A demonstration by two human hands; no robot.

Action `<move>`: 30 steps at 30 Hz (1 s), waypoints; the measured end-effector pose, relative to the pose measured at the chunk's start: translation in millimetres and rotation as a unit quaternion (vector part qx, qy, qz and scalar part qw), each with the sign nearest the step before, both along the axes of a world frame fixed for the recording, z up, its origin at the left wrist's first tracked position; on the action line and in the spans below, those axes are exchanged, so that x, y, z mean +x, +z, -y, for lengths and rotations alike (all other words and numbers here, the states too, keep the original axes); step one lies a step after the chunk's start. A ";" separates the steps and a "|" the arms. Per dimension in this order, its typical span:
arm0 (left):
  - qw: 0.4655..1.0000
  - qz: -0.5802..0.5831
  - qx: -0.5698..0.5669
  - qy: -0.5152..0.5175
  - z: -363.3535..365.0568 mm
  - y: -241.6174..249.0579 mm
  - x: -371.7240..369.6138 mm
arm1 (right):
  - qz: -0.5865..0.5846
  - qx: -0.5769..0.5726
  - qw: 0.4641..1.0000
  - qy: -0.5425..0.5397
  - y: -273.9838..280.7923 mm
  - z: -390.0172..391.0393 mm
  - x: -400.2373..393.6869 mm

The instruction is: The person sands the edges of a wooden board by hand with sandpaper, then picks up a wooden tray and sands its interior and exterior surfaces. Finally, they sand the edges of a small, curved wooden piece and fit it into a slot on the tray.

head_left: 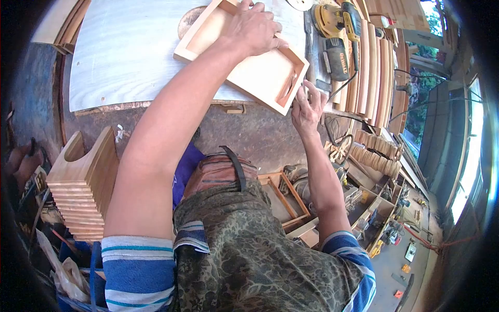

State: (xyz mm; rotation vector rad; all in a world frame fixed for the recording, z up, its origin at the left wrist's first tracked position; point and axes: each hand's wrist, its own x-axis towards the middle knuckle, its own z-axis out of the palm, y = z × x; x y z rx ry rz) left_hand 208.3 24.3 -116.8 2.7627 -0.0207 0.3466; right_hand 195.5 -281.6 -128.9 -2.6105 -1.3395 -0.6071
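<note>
A shallow light-wood tray [265,70] with low side walls lies at an angle on the pale workbench [125,57], its near corner reaching past the bench edge. My left hand [253,30] reaches across the tray, fingers bent over its far wall; the fingertips are partly hidden. At the tray's right corner, my right hand [309,108] holds the outside of the end wall between bent fingers and thumb. Just right of the tray lies a yellow and black DeWalt power tool [337,58]. A round wooden piece [189,22] shows behind the tray's left end.
Curved wooden slats [370,73] stand in a row at the bench's right. A stack of notched boards [83,182] rises at left. Below right are a wooden frame [283,197], a compartmented box [371,213] of tools and a dark cable [338,138].
</note>
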 end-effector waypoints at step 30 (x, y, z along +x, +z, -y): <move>1.000 -0.012 -0.004 0.011 -1.0 -7.8 5.1 | -0.077 -0.173 0.978 -0.087 22.1 -20.8 -4.8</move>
